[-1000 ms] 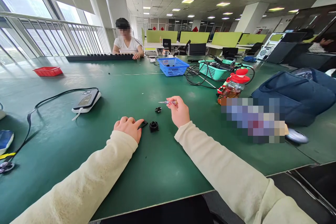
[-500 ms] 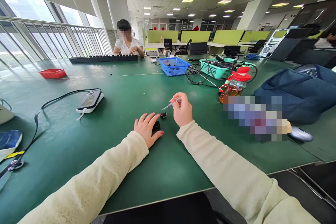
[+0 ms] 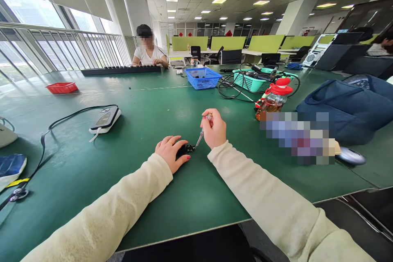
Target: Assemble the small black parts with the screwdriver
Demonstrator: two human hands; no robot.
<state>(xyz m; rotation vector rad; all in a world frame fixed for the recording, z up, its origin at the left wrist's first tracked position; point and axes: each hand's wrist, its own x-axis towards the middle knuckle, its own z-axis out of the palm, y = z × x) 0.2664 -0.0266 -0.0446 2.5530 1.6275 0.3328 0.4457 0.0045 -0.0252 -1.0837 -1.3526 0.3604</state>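
My left hand rests low on the green table. Its thumb and fingers close around a small black object, which they partly cover. From between them, at the right end, pokes a black piece with small shiny spots, too small to make out. A slim screwdriver with a clear-looking handle is pinched in my right hand. Its shaft slants down and left, and the tip is right beside the spotted end; whether they touch I cannot tell.
A phone on a white block lies left, near a black strap. Further back stand a red tray, a blue basket and a green basket with cables. A red-lidded bottle and dark-blue bag are right. A person sits opposite.
The screwdriver has swung steeper, its tip moving down and right. The black object has turned under my left hand, bringing its spotted end lower and closer to the thumb.
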